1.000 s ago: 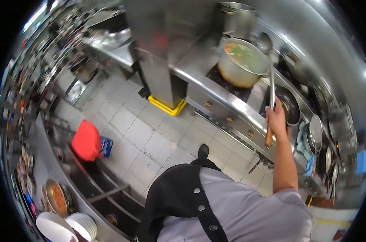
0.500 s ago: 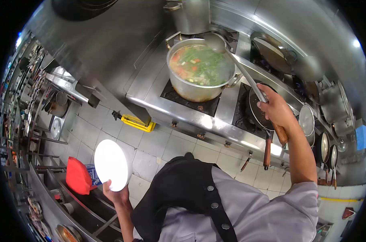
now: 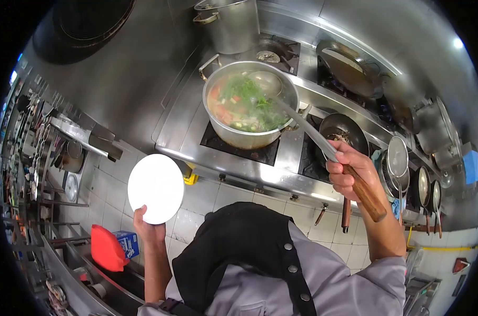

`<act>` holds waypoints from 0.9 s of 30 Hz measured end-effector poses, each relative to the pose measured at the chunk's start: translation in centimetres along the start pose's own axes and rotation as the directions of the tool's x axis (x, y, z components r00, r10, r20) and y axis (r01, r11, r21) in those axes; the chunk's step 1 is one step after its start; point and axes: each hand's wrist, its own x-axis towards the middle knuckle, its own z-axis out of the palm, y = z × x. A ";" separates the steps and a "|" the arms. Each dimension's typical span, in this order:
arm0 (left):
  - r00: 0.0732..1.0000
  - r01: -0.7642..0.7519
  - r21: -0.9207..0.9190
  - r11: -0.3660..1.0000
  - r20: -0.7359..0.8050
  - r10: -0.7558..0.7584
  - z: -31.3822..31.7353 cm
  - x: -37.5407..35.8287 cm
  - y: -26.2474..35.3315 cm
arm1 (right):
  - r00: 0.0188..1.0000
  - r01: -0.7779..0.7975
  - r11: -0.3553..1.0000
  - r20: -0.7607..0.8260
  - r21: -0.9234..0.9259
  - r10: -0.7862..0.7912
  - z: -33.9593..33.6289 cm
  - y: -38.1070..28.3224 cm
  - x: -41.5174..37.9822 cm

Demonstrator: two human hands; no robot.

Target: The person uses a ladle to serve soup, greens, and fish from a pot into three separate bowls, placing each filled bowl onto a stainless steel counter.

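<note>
In my right hand (image 3: 355, 171) is a long-handled ladle (image 3: 311, 129), gripped where the metal shaft meets its wooden end. The ladle's bowl is down inside the large pot (image 3: 243, 138), at the soup's surface toward the far side. Steam rises from the soup (image 3: 247, 105), which shows green leaves and orange-red pieces. My left hand (image 3: 150, 229) pinches the near rim of a white plate (image 3: 156, 187), thumb on top. The plate is held out over the floor, left of the stove and apart from the pot.
A frying pan (image 3: 344, 134) with dark bits in it sits on the burner right of the pot. Behind stands a tall metal pot (image 3: 231, 29). Strainers (image 3: 397, 155) and pans line the right side. At lower left are a red object (image 3: 106, 248) and a blue box (image 3: 127, 244).
The ladle's bowl has come down from above the pot's far rim into the soup. My left hand has raised the plate slightly, closer to the stove. The camera view has shifted a little.
</note>
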 end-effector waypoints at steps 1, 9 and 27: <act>0.999 0.023 -0.012 1.000 0.028 -0.022 0.2 0.8 0.3 | 1.000 0.015 0.999 0.016 0.030 -0.015 0.5 0.0 -0.7; 0.996 0.018 0.015 1.000 0.085 -0.019 2.5 5.6 2.5 | 0.991 0.103 0.971 0.062 0.217 -0.118 2.7 1.5 -3.1; 0.968 -0.059 0.328 0.943 0.249 -0.026 21.6 18.7 -0.4 | 0.925 0.338 0.923 0.117 0.185 -0.363 14.4 -1.4 -10.4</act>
